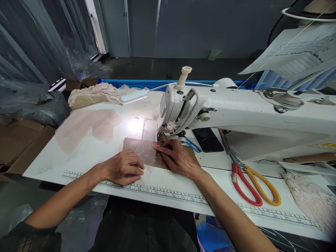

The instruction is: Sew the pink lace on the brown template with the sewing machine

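Observation:
A small sheer pinkish piece of fabric [140, 149] lies on the white sewing table, overlapping a brown flat piece [193, 154] under the head of the sewing machine [170, 108]. My left hand [124, 168] rests on the table at the sheer fabric's near left edge, fingers loosely bent and slightly apart. Close in front of the presser foot [159, 136], my right hand [178, 157] has thumb and fingers closed on the brown piece, at the sheer fabric's edge. The palm hides part of the brown piece. Light from a lamp falls left of the needle.
Red-and-yellow-handled scissors [253, 185], a black phone [208, 140] and a blue thread snipper [193, 144] lie to the right. Pale pink fabric [88, 127] and a lace bundle [94, 94] are at left. A printed ruler [157, 192] runs along the front edge.

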A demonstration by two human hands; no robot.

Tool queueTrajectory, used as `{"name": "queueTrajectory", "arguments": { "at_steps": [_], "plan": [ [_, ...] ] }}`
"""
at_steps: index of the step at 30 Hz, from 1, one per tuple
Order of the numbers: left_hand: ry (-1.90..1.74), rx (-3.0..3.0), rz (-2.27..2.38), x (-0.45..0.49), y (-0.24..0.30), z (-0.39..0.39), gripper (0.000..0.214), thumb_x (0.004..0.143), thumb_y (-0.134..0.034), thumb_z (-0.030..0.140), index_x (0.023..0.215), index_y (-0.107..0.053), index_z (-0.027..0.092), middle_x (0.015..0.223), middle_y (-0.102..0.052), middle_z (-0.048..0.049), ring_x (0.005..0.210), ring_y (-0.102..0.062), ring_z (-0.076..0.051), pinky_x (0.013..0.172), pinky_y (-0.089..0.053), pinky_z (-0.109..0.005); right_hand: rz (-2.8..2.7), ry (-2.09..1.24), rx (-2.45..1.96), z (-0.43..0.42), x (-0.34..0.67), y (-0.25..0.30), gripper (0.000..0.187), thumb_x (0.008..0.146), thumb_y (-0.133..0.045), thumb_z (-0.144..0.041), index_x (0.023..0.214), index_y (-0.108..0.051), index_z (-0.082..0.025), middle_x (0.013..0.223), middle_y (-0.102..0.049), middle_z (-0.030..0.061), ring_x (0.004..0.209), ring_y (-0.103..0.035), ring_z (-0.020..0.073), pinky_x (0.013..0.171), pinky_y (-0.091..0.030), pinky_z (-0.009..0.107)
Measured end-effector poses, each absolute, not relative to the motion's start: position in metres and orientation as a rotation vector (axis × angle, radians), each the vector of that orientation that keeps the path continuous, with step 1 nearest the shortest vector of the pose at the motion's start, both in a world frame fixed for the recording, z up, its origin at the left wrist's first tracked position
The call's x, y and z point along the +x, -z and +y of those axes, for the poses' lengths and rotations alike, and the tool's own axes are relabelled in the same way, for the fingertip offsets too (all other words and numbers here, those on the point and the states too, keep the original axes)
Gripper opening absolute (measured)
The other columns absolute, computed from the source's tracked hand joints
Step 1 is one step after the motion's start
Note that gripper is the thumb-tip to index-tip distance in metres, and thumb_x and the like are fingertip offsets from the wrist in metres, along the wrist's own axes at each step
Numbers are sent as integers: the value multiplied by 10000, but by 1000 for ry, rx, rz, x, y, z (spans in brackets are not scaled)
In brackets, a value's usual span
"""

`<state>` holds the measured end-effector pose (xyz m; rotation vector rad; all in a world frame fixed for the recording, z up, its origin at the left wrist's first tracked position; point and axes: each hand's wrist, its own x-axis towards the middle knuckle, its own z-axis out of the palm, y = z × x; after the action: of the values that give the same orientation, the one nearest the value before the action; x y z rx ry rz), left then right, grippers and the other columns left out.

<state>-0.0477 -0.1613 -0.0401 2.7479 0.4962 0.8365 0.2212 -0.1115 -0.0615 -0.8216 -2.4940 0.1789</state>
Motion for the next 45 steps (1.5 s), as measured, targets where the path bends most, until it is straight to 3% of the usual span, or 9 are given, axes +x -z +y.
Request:
{"name": "queueTrajectory", "arguments": {
  "at_steps": [2,6,9,13,19,30,40,45],
  "plan": [
    [-942,2673,536,-47,40,-162,74,855,-576,124,850,-646,150,881,-724,-89,769,-678,-184,673,-545,-316,-2520,-156,-821,-112,222,62,344,959,-461,-228,1256,-637,-226,1042,-546,125,948,-543,241,821,-524,430],
    [-1172,2174,1052,-50,34,-163,132,931,-504,172,861,-612,140,734,-696,-37,590,-633,-113,504,-489,-202,-2535,-127,-854,-112,219,63,348,955,-446,-223,1244,-639,-202,1042,-549,138,940,-532,254,793,-532,443],
    [-1204,2018,1222,-51,30,-164,146,934,-518,218,852,-614,146,762,-701,-38,658,-653,-126,559,-517,-214,-2534,-103,-856,-113,217,63,350,953,-443,-221,1240,-641,-200,1050,-544,141,949,-530,258,788,-532,439],
    [-1253,2285,930,-48,30,-165,79,855,-583,163,800,-635,145,933,-722,-94,812,-676,-168,677,-561,-279,-2508,-148,-861,-115,219,63,350,954,-453,-229,1250,-640,-225,1061,-548,128,953,-545,247,826,-532,445],
    [-1089,2549,538,-44,38,-162,68,816,-599,94,820,-652,137,879,-724,-116,738,-675,-177,648,-546,-317,-2411,-411,-918,-114,224,59,395,961,-440,-204,1323,-587,-260,1098,-572,105,1000,-582,221,877,-549,426],
    [-1002,2633,419,-43,41,-162,115,824,-611,85,901,-665,152,867,-734,-116,727,-677,-186,639,-546,-332,-2455,-305,-846,-114,225,62,367,952,-439,-184,1254,-647,-213,1088,-554,129,1018,-560,235,881,-544,457],
    [-961,2653,443,-42,42,-161,109,817,-608,84,879,-667,152,856,-731,-101,703,-656,-179,631,-528,-327,-2439,-391,-822,-118,228,55,392,934,-449,-159,1270,-633,-242,1102,-559,111,1032,-558,223,869,-546,436],
    [-933,2611,461,-43,41,-163,117,813,-626,122,914,-672,159,876,-733,-101,713,-661,-186,652,-519,-344,-2519,-352,-784,-122,229,53,363,900,-497,-162,1179,-698,-280,1105,-565,107,1048,-536,250,902,-494,485]
  ]
}}
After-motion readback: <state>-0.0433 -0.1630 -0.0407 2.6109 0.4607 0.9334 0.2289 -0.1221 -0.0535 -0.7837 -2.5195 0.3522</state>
